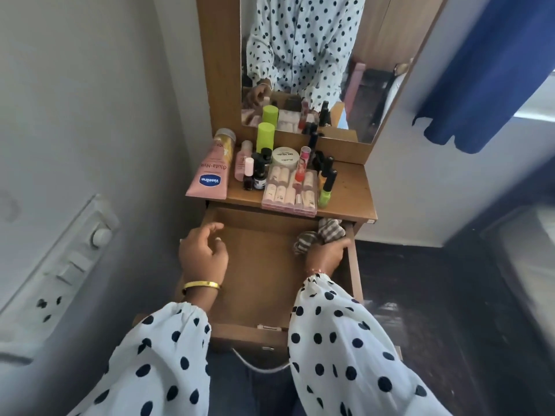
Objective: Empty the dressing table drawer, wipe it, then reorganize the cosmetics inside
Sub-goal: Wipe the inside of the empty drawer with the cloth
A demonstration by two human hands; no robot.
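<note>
**Wiping under a crowded shelf**

My right hand (327, 252) grips the striped grey cloth (318, 234) at the far right of the open wooden drawer (264, 265); my left hand (204, 250) hovers relaxed, holding nothing. I judge a high swipe could knock the clear pink cosmetics box (289, 190) overhanging the tabletop edge.

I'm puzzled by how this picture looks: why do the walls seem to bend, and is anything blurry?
Head view: the wide-angle lens bows the walls and the switch panel at the edges; the panel looks soft, while the Vaseline tube and the right hand gripping the striped cloth are sharp; daylight is soft, with glare on the dark floor.
</note>
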